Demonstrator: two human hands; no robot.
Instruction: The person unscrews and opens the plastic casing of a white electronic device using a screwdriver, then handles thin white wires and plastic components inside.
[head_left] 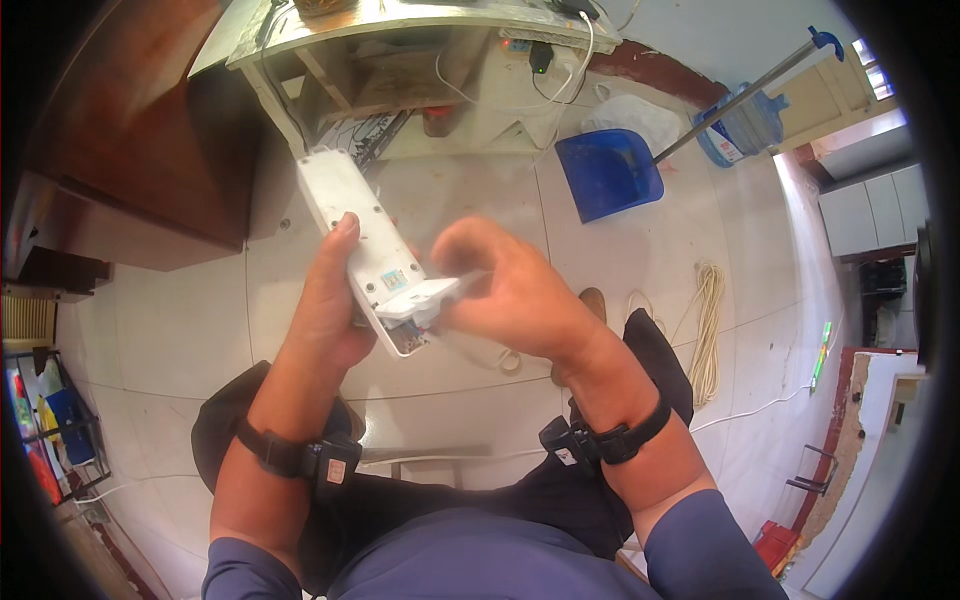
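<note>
White plastic case (378, 243) has its near-end cover (420, 298) raised, the rest closed; left hand (335, 295) clamps it, right hand (520, 290) is at the cover, grip unclear.

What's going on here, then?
Someone is working on a long white casing with bare hands. The left hand holds it along its side, above the tiled floor. The right hand, blurred, is at the small white end cover, which stands tilted up from the casing's near end; whether its fingers grip the cover is unclear.
</note>
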